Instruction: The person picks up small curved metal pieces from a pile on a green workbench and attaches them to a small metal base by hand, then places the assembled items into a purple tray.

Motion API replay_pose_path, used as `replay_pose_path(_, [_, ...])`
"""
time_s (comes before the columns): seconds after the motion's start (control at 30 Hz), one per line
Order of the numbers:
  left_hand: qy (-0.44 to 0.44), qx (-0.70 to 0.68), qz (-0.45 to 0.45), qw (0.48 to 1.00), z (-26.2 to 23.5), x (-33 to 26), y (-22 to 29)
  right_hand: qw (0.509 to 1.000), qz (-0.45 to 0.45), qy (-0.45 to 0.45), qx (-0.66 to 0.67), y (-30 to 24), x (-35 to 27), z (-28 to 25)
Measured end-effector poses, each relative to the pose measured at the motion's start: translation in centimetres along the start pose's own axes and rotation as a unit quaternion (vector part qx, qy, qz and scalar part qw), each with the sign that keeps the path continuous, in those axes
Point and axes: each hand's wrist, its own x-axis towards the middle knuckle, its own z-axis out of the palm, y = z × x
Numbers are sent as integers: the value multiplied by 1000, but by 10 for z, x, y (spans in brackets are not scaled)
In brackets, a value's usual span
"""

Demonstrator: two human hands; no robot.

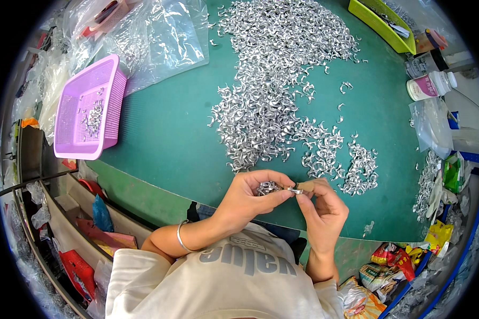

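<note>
My left hand (243, 201) is closed, with several small silvery curved metal pieces (267, 187) cupped in its fingers. Its thumb and forefinger pinch one small metal piece (294, 190) at the table's near edge. From the other side, my right hand (326, 206) is closed on the end of that piece. A small tan patch (305, 186) shows at the right fingertips; whether it is held or wrapped round a finger I cannot tell. Just beyond my hands spreads a big heap of similar curved metal pieces (266, 95), with smaller clusters (360, 170) at its right.
The green table (170, 127) carries a pink-purple basket (117, 101) with some metal pieces at left, beside clear plastic bags (165, 48). At right stand a yellow-green tray (383, 24) and a white bottle (431, 86). Below it, colourful packets (391, 255) crowd the right side.
</note>
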Motion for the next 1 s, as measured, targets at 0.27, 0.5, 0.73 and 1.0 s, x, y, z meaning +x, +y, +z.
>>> replay_pose_path(0.27, [-1,11,6,1000,3,-3,4,1000,-3,-1,10,-1,-2,0])
replay_pose_path(0.5, [-14,73,67,995,2,-1,2,993,-88,-3,-84,-2,-1,-3])
replay_pose_path(0.73, [11,65,-1,998,11,6,2,981,-81,22,-175,-4,19,-39])
replay_pose_path(1.0, [0,14,-11,1000,12,18,-6,906,-53,312,-280,37,122,-226])
